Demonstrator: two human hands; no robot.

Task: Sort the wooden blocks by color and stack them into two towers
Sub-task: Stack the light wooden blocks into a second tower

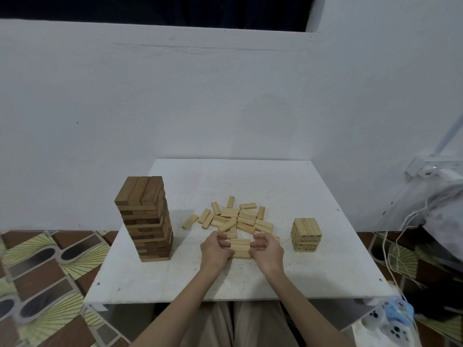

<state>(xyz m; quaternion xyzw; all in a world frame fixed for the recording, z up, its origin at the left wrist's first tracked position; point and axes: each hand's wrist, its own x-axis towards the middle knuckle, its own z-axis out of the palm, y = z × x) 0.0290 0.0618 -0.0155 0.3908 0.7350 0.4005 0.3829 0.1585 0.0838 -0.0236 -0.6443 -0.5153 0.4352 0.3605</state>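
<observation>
White table [313, 271], pale wall behind. Left hand [216, 249] and right hand [267, 249]: fingers curled, squeezing three pale blocks [240, 248] between them. Loose pile [235, 217] just beyond fingertips; pale tower [306, 234] right, dark tower [145, 219] left. Risk: uneven squeeze lets the middle block slip.

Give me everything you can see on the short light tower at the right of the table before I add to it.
The short light tower is pale wood, only a few layers high, each of blocks lying side by side, with alternate layers seeming crosswise. Its top layer looks full and level. It stands upright and squarely aligned on the white table, near the right edge. Nothing touches it: both hands and the loose pale blocks lie apart to its left.
</observation>
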